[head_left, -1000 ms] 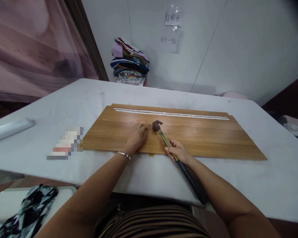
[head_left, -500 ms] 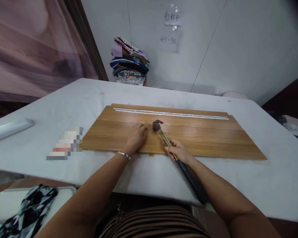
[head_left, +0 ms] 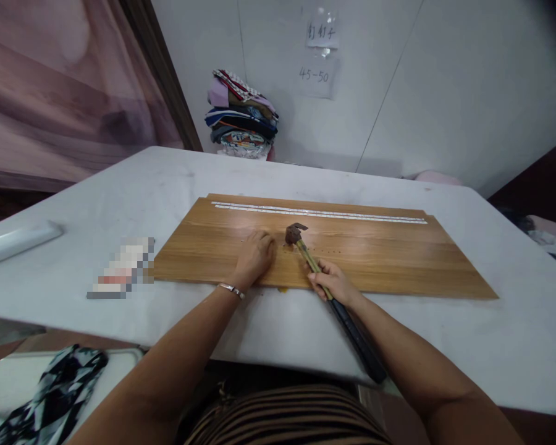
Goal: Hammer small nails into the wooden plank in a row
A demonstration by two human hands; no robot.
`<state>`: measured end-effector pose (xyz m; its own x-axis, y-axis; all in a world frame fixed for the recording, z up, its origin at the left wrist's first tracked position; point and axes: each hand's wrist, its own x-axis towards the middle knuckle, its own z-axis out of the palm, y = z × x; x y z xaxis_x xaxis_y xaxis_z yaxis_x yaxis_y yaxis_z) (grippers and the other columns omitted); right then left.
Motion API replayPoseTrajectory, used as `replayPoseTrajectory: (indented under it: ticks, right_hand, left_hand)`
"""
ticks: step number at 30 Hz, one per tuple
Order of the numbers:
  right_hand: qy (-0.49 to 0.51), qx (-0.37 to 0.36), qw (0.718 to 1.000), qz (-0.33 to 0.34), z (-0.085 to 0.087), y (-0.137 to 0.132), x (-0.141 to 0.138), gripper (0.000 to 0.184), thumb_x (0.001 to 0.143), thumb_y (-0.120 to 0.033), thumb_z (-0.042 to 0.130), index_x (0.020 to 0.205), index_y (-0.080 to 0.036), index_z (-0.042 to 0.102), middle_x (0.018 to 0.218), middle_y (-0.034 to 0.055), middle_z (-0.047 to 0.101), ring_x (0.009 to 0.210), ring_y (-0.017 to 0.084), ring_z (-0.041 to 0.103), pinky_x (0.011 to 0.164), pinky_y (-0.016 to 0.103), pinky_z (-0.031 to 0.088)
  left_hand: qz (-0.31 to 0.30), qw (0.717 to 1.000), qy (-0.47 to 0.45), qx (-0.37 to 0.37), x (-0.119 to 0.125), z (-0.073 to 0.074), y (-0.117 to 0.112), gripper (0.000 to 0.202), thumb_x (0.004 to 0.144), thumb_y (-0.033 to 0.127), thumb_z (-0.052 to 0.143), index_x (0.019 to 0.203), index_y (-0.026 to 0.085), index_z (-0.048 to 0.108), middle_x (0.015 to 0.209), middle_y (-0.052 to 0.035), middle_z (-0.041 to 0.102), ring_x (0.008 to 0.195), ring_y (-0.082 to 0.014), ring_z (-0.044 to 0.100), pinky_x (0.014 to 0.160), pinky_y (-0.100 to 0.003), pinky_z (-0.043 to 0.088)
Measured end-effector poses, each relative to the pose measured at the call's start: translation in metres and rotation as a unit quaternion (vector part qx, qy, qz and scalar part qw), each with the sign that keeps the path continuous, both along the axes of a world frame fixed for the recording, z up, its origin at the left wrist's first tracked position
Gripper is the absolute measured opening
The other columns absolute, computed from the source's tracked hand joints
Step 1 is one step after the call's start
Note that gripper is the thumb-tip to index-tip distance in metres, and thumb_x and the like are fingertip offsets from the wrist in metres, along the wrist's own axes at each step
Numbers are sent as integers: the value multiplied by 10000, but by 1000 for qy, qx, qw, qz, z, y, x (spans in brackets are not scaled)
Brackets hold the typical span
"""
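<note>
A long wooden board (head_left: 380, 259) lies flat on the white table (head_left: 167, 179). My right hand (head_left: 332, 281) is closed round the handle of a hammer (head_left: 306, 252), whose dark claw head hovers just above the board's middle. My left hand (head_left: 254, 253) rests on the board just left of the hammer head, its fingers curled as if pinching something too small to make out. A row of small dots, nails or holes, runs to the right of the hammer head. A thin pale strip (head_left: 319, 213) runs along the board's far edge.
A blurred-out small object (head_left: 123, 267) lies left of the board. A white bar (head_left: 16, 241) sits at the table's left edge. Folded cloths (head_left: 241, 114) are stacked against the back wall. Patterned fabric (head_left: 50, 389) lies on a low surface at bottom left.
The hammer head has risen slightly above the board. The left hand has stayed in place.
</note>
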<state>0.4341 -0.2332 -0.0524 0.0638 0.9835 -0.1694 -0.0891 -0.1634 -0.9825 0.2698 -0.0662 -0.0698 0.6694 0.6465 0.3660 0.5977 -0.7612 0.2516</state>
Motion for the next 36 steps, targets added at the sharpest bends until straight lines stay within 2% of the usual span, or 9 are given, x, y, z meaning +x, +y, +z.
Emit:
replayPoseTrajectory:
  ticks: [8,14,23,30,36]
  right_hand:
    - [-15,-6,1000,0,2,-1,0,245,715,-319,572,898,-174,496,419,-112,451,303,55,345,326,171,276]
    - [16,1,1000,-24,-4,1,2,269,718,-316,572,928,-165,499,391,-114,458,288,62,337,317,175,277]
    - [57,19,998,-18,-4,3,3,285,715,-310,558,946,-159,490,377,-107,474,280,71,346,314,177,262]
    - [87,30,995,-25,-7,5,5,260,711,-302,571,924,-173,495,424,-102,489,290,70,375,311,181,289]
    - [114,37,992,-31,-6,7,4,240,700,-293,586,889,-183,489,460,-103,490,302,67,388,305,181,298]
  left_hand:
    - [-5,1000,-7,-4,0,2,-1,215,860,207,415,838,172,626,941,-92,604,925,-208,518,864,-368,416]
    - [-1,1000,3,14,0,2,-1,191,856,200,433,839,171,620,945,-87,607,917,-205,518,868,-353,414]
    - [-6,1000,3,22,-1,7,-1,245,892,250,395,900,182,630,983,-80,628,957,-217,528,868,-377,405]
    - [-73,997,-30,-16,0,10,-1,297,905,350,404,924,195,657,994,-74,631,955,-195,546,907,-372,419]
    - [-101,994,-38,-30,15,12,-1,265,887,338,449,957,191,659,1004,-63,643,946,-189,556,891,-356,431]
